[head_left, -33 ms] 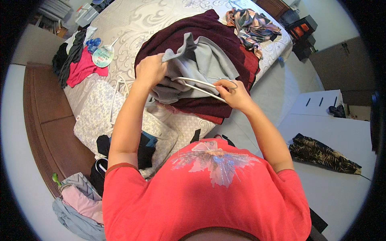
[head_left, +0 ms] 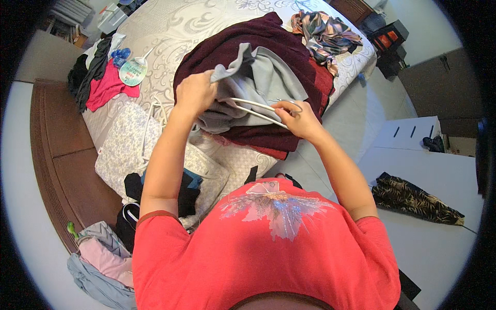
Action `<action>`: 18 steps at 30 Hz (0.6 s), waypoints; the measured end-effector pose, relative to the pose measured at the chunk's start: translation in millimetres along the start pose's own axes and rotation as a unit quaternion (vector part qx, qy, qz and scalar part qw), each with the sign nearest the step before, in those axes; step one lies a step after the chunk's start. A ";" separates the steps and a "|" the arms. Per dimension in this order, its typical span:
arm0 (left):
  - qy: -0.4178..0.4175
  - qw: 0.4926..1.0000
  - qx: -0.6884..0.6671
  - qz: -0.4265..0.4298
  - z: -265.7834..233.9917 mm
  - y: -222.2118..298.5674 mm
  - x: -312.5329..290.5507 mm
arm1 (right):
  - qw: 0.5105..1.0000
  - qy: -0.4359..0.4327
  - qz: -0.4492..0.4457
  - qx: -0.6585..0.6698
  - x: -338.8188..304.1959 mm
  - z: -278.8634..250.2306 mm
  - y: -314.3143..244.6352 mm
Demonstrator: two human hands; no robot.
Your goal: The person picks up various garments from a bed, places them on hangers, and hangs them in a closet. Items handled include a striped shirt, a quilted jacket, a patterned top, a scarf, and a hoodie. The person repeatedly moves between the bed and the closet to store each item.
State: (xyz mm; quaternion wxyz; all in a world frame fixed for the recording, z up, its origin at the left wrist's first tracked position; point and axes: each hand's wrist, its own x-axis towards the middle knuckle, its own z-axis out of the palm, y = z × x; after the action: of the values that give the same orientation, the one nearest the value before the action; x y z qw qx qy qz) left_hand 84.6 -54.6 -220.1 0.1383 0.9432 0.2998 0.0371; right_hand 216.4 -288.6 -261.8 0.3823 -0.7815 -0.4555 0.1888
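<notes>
My left hand [head_left: 197,94] is closed on an upper edge of a grey garment [head_left: 279,77], lifting that edge off the bed. In my right hand [head_left: 301,120] is a white clothes hanger [head_left: 253,105], pinched near its metal hook. The hanger's far end reaches into the folds of the grey garment, close to my left hand, and part of it is hidden there. Beneath the garment lies a dark maroon cloth [head_left: 206,51], spread over the bed, with a redder piece [head_left: 321,85] showing at its right side.
The patterned bed [head_left: 155,31] also bears a shiny multicoloured garment [head_left: 328,36], a round hand fan [head_left: 133,72], a pink cloth [head_left: 109,88], a floral pillow [head_left: 124,137] and more white hangers [head_left: 148,129]. A white cabinet [head_left: 413,155] stands at right, with a dark leaf-patterned garment [head_left: 413,199] against it.
My left hand and the garment edge in it have shifted very slightly to the right. The hanger and my right hand look almost the same.
</notes>
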 end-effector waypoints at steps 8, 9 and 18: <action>0.132 0.978 -0.150 0.058 16.0 49.9 -84.9 | 0.981 0.089 -0.081 0.151 18.6 13.8 -32.3; 0.155 0.970 -0.171 0.072 13.4 50.5 -86.8 | 0.974 0.094 -0.099 0.181 17.7 9.8 -36.8; 0.287 0.926 -0.092 0.225 -39.5 30.0 -76.4 | 0.963 0.037 -0.058 0.259 9.8 -16.1 -49.7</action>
State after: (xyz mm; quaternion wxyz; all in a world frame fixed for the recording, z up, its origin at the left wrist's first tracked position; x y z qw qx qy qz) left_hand 32.7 -112.6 -172.7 0.1210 0.9180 0.1013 0.3638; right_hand 203.5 -272.5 -212.7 0.5985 -0.6342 -0.4214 0.2488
